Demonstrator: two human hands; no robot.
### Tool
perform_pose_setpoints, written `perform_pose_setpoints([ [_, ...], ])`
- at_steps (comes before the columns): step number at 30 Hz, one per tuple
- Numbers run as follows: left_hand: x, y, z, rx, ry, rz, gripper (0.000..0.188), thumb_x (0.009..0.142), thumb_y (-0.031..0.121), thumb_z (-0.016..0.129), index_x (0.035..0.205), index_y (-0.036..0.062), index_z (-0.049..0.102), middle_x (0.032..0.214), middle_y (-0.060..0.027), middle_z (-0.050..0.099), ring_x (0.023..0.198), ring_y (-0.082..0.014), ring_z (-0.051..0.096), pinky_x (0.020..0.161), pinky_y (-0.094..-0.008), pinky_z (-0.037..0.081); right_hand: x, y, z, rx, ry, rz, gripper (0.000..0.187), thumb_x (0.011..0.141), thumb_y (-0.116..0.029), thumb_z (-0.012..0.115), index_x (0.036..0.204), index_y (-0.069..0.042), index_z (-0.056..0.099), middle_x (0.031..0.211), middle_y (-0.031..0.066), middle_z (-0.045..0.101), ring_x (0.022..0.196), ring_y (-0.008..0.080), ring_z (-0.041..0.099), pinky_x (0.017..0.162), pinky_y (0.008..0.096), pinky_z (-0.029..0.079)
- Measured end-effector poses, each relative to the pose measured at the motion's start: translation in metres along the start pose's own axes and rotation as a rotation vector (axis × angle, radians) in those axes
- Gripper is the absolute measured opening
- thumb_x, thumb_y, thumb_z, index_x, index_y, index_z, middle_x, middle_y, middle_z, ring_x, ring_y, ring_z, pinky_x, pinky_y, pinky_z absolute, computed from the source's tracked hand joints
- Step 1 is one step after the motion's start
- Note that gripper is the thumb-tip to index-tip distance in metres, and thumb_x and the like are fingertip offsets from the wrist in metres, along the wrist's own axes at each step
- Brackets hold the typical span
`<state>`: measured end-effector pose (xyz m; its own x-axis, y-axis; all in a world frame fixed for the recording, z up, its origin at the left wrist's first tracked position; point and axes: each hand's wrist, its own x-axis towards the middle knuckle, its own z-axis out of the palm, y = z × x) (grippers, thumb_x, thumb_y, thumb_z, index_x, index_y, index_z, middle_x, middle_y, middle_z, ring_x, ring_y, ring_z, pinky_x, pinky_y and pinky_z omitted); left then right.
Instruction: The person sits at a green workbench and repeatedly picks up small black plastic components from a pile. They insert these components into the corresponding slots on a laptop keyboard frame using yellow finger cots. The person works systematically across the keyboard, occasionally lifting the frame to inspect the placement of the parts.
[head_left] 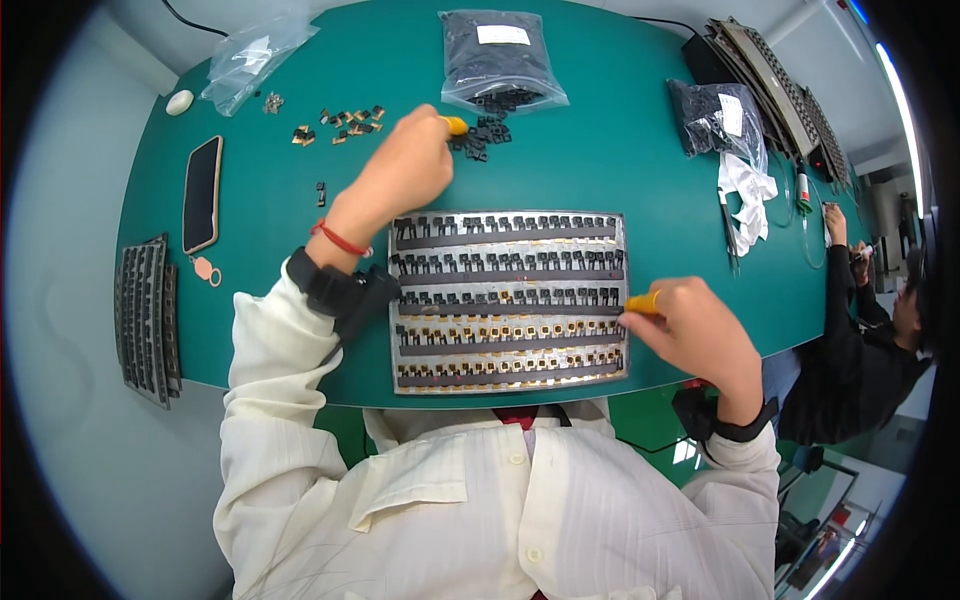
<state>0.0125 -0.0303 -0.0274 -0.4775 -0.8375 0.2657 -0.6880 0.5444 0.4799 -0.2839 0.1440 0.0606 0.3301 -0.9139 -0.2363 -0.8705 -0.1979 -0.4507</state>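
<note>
In front of me lies a metal tray (510, 238) with several rows of small parts held under dark strips. The upper rows carry black square pieces; the two lower rows show gold-coloured squares. My left hand (412, 155), a yellow finger cot on a fingertip, reaches past the tray to a loose pile of small black pieces (486, 140). Its fingers are curled together, and whatever they grip is hidden. At the tray's right edge is my right hand (695, 325), also with a yellow finger cot. Its thumb and finger are pinched beside the third row; what they hold is too small to name.
An opened bag of black pieces (495, 60) lies behind the pile. Gold-and-black parts (350, 124), a phone (202, 195) and stacked trays (146, 320) are leftward. To the right are another bag (715, 120), white tissue (748, 200), tweezers (730, 230) and a co-worker (865, 350).
</note>
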Motion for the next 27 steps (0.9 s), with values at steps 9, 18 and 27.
perform_pose_setpoints([
  [9, -0.012, 0.013, -0.032, -0.163, -0.143, -0.072, 0.023, 0.086, 0.005, 0.066, 0.107, -0.0053, 0.069, 0.086, -0.0164, 0.068, 0.072, -0.0257, 0.064, 0.068, -0.0351, 0.050, 0.057, 0.012, -0.010, -0.027, 0.185, -0.119, 0.025, 0.084, -0.017, 0.072, 0.083, 0.009, 0.069, 0.074, 0.0229, 0.064, 0.067, 0.0399, 0.062, 0.063, 0.0449, 0.049],
  [18, -0.007, 0.025, -0.027, -0.189, -0.285, -0.211, 0.022, 0.080, 0.008, 0.075, 0.096, -0.0074, 0.072, 0.079, -0.0147, 0.071, 0.070, -0.0171, 0.067, 0.066, -0.0309, 0.053, 0.129, -0.011, 0.000, 0.108, 0.137, -0.210, 0.022, 0.079, -0.010, 0.074, 0.093, 0.006, 0.072, 0.082, 0.0217, 0.070, 0.074, 0.0334, 0.070, 0.069, 0.0372, 0.055],
  [27, -0.014, 0.006, -0.028, 0.029, -0.092, -0.179, 0.017, 0.080, 0.008, 0.072, 0.091, -0.0048, 0.071, 0.081, -0.0219, 0.069, 0.078, -0.0368, 0.069, 0.068, -0.0402, 0.056, 0.164, -0.039, 0.030, 0.163, 0.162, -0.105, 0.022, 0.077, -0.013, 0.077, 0.088, 0.006, 0.072, 0.078, 0.0204, 0.070, 0.072, 0.0318, 0.071, 0.067, 0.0381, 0.056],
])
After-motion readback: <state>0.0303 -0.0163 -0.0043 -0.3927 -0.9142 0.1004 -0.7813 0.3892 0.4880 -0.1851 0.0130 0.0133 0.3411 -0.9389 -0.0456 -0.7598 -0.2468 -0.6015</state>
